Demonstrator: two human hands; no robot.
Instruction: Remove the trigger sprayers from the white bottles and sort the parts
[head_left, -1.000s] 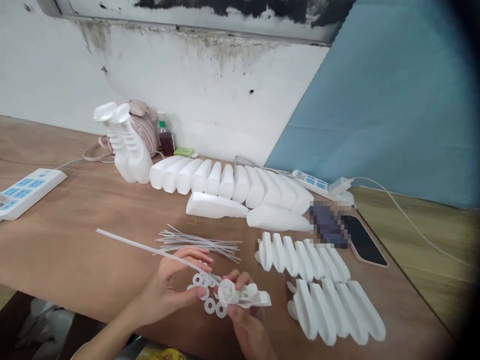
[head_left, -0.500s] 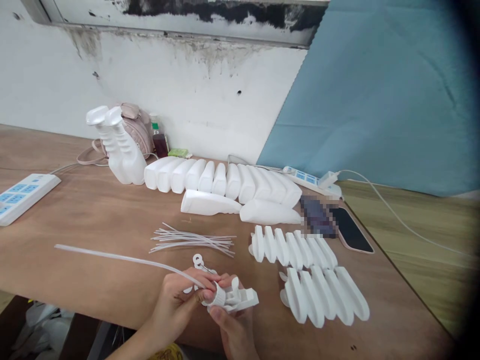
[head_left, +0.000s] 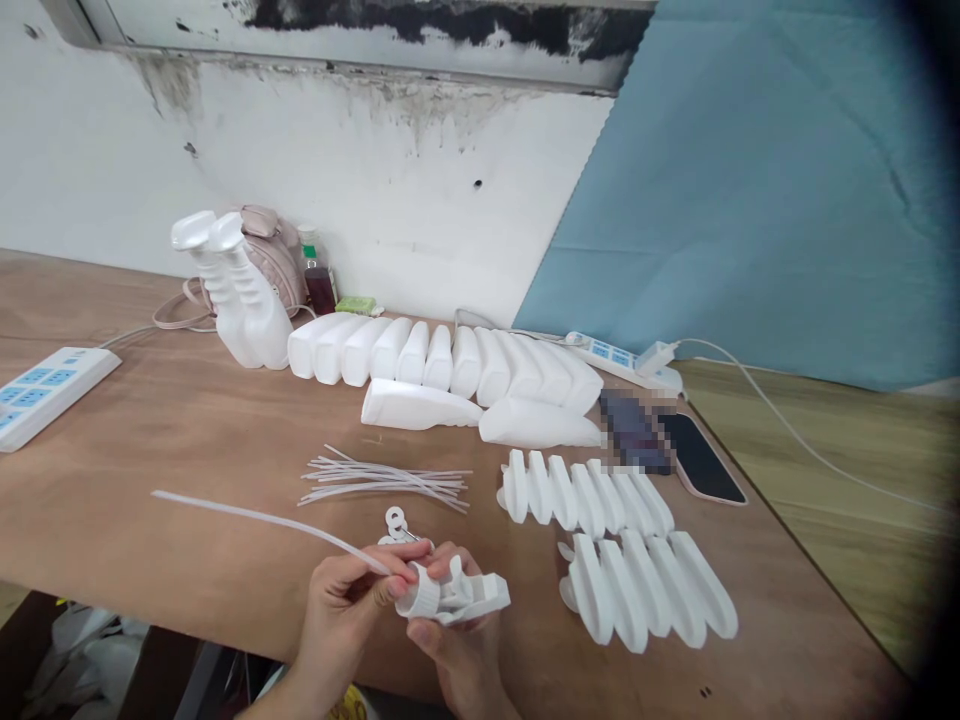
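Note:
Near the front edge of the table, my right hand (head_left: 469, 645) grips a white trigger spray head (head_left: 476, 597) with its ribbed cap facing left. My left hand (head_left: 351, 592) pinches a thin translucent tube (head_left: 277, 520) close to the cap's open end; its free length arcs out to the left. Whether the tube's end sits inside the cap is hidden by my fingers. Just behind my hands lie white ring washers (head_left: 395, 518), partly covered. Farther back is a loose bundle of similar tubes (head_left: 386, 482).
Two rows of white spray heads (head_left: 649, 590) lie at right, with phones (head_left: 703, 458) behind. White bottles (head_left: 420, 405) lie across the back; two bottles (head_left: 251, 310) stand by a pink bag (head_left: 274, 255). Power strips (head_left: 52, 390) sit left and back right.
Both hands have shifted slightly left and down with the spray head. The tube's free end has come right, so less of it extends to the left.

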